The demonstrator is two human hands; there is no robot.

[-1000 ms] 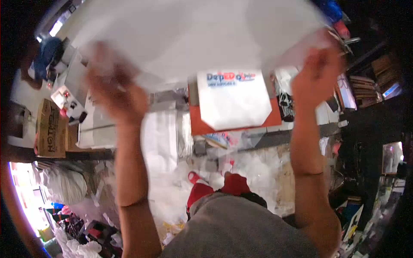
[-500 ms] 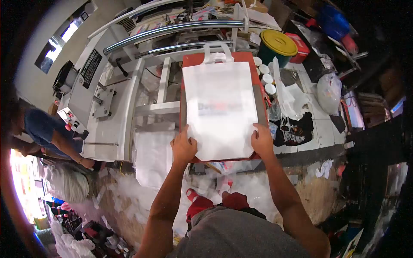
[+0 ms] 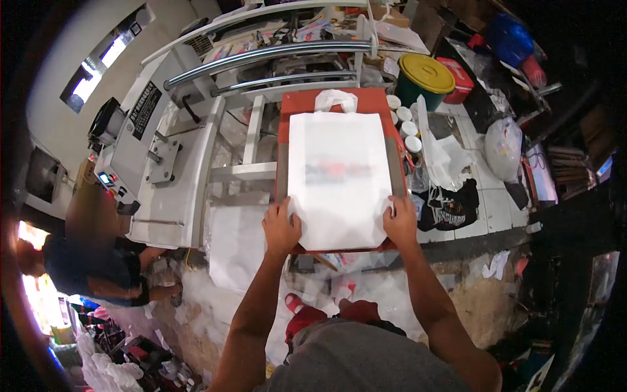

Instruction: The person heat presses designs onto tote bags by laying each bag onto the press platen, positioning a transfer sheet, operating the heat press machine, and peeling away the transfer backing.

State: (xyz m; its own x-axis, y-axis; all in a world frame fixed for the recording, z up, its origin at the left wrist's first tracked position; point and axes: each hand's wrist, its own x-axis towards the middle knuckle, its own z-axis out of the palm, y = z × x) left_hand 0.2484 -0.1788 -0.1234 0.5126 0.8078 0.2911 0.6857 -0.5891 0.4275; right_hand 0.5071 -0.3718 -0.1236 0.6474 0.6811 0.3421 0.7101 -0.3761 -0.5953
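A white bag (image 3: 339, 209) lies flat on a red-edged board (image 3: 375, 98), its loop handle at the far end. A faint blurred red and dark print shows through its middle. My left hand (image 3: 282, 228) is at the bag's lower left edge, thumb and fingers pressed together on the border. At the lower right edge my right hand (image 3: 400, 221) has its thumb and fingers drawn together on the bag in the same way.
White press machine (image 3: 150, 144) with metal rails on the left. Yellow-lidded bucket (image 3: 426, 72), white jars (image 3: 409, 128) and a black printed cloth (image 3: 450, 206) on the right. Another person (image 3: 91, 261) bends at the left. More white bags (image 3: 238, 242) hang beside the board.
The white sheet raised between my hands has come down onto the board, covering the printed bag. The camera's view has shifted slightly. The other person has moved lower at the left.
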